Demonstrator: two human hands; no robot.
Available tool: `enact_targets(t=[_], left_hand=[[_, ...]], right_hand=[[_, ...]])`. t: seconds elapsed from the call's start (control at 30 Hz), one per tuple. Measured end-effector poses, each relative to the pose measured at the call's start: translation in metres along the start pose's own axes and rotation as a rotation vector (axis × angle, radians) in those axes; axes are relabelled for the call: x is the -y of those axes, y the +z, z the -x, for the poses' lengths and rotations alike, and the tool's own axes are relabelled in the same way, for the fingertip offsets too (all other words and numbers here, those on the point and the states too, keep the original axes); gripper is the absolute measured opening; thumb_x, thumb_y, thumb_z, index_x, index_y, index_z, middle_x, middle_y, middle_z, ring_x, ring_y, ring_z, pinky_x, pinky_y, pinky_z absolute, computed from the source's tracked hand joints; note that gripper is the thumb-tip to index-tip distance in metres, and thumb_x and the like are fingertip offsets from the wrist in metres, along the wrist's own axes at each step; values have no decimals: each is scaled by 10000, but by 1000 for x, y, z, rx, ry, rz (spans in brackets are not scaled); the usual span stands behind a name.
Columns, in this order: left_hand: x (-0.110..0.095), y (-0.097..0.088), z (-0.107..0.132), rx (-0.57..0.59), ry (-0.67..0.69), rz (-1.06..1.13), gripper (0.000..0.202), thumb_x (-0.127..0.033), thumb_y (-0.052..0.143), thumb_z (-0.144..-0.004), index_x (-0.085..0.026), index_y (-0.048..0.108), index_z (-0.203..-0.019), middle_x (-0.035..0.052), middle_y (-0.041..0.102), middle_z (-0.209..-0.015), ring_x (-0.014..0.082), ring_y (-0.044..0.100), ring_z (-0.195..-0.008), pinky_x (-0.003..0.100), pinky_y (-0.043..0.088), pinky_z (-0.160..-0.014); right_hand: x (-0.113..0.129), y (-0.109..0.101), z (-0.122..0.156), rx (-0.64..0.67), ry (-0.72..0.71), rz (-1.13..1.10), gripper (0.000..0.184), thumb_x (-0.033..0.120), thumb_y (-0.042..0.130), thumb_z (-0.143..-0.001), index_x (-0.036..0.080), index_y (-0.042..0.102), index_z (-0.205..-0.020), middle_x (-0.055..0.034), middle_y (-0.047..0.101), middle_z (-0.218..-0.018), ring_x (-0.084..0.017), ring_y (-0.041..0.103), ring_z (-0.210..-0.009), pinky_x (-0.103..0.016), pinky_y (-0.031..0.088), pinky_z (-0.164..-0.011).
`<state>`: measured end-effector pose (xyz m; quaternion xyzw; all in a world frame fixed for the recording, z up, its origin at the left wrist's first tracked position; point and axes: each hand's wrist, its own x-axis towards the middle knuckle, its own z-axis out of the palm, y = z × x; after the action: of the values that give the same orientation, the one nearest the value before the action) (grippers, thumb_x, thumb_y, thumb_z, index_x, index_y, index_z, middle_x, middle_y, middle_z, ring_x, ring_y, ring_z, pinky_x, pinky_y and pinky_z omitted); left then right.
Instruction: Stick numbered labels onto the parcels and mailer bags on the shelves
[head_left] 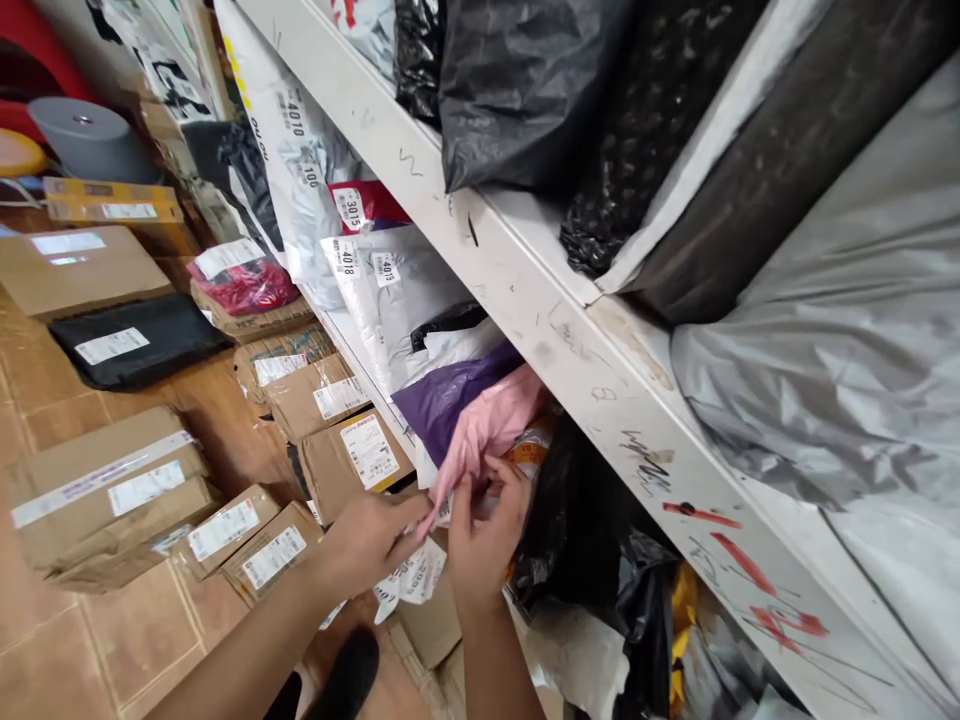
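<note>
A pink plastic mailing bag (491, 420) lies partly on the lower shelf, its near edge pulled out toward me. My left hand (367, 540) pinches the bag's left corner. My right hand (491, 525) grips the same edge a little farther right, thumb and fingers closed on it. Beneath my hands hangs a strip of white printed labels (420, 578); what holds it is hidden. Against the pink bag rests a purple bag (450, 390). Black plastic packages (570, 510) sit just right of my right hand.
A white shelf edge (540, 320) with pen marks runs diagonally above my hands. Dark and grey bags (532, 90) lie on the upper shelf. White numbered bags (390, 290) fill the lower one. Cardboard boxes (105, 490) and a black parcel (139, 340) lie on the tiled floor at left.
</note>
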<state>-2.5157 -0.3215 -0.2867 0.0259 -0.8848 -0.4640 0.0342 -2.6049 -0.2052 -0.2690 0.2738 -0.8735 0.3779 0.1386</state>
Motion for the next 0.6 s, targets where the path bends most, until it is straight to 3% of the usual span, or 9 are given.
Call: enact_targets(t=[0.07, 0.1, 0.17, 0.23, 0.3, 0.4, 0.47, 0.53, 0.6], left_hand=[[-4, -21, -5, 101, 92, -5, 237, -211, 407, -905, -219, 616, -795, -3, 694, -752, 145, 615, -637, 250, 394, -620], [-5, -33, -12, 96, 77, -6, 222, -213, 427, -877, -216, 616, -761, -9, 691, -717, 140, 608, -606, 247, 395, -608], [-5, -55, -34, -67, -123, -65, 235, -305, 426, -888, -209, 628, -817, -8, 658, -628, 158, 599, -558, 254, 400, -574], [-8, -71, -63, -235, -411, -245, 420, -487, 487, -891, -191, 567, -1178, 19, 683, -669, 233, 652, -625, 286, 430, -562], [-15, -77, -92, -145, -471, -433, 472, -449, 553, -880, -154, 538, -1248, 107, 728, -812, 300, 701, -767, 328, 485, -603], [-33, -67, -120, -50, -388, -466, 217, -137, 515, -876, -115, 648, -1046, 171, 729, -854, 307, 716, -839, 341, 521, -646], [-45, -51, -125, -32, -286, -446, 244, -29, 459, -853, -104, 660, -972, 172, 722, -830, 288, 719, -803, 334, 526, -626], [-51, -35, -120, -26, -156, -431, 255, -21, 435, -863, -115, 650, -962, 159, 717, -858, 273, 713, -766, 334, 527, -595], [-53, -21, -113, -30, -32, -418, 218, -66, 438, -895, -136, 640, -939, 132, 714, -882, 259, 702, -730, 337, 523, -569]], right_hand=[[5, 0, -19, 189, -118, -27, 243, 219, 469, -941, 188, 642, -1109, -133, 647, -1140, -265, 515, -1130, -455, 412, -970], [7, 0, -28, 319, -165, -16, 225, 231, 475, -943, 201, 684, -1022, -108, 685, -1111, -272, 502, -1142, -470, 375, -996], [7, -2, -45, 503, -168, 77, 221, 288, 548, -919, 216, 711, -788, -65, 743, -934, -284, 526, -1070, -481, 343, -979], [2, -9, -58, 560, -84, 211, 221, 296, 626, -861, 214, 693, -667, -50, 741, -774, -278, 569, -957, -458, 355, -926], [-5, -20, -67, 604, 41, 310, 115, 260, 643, -819, 210, 746, -819, -68, 748, -799, -261, 616, -869, -404, 403, -844], [-14, -31, -73, 717, 228, 384, 434, 263, 621, -813, 187, 651, -1240, -103, 756, -871, -244, 665, -744, -329, 430, -660], [-17, -29, -71, 745, 280, 414, 613, 288, 651, -793, 179, 517, -1382, -105, 757, -873, -257, 680, -729, -310, 408, -590], [-21, -19, -62, 698, 288, 455, 605, 253, 648, -785, 145, 509, -1364, -124, 749, -879, -264, 681, -732, -304, 388, -564], [-24, -8, -48, 622, 289, 501, 393, 179, 578, -808, 108, 615, -1192, -160, 727, -868, -260, 665, -725, -314, 382, -569]])
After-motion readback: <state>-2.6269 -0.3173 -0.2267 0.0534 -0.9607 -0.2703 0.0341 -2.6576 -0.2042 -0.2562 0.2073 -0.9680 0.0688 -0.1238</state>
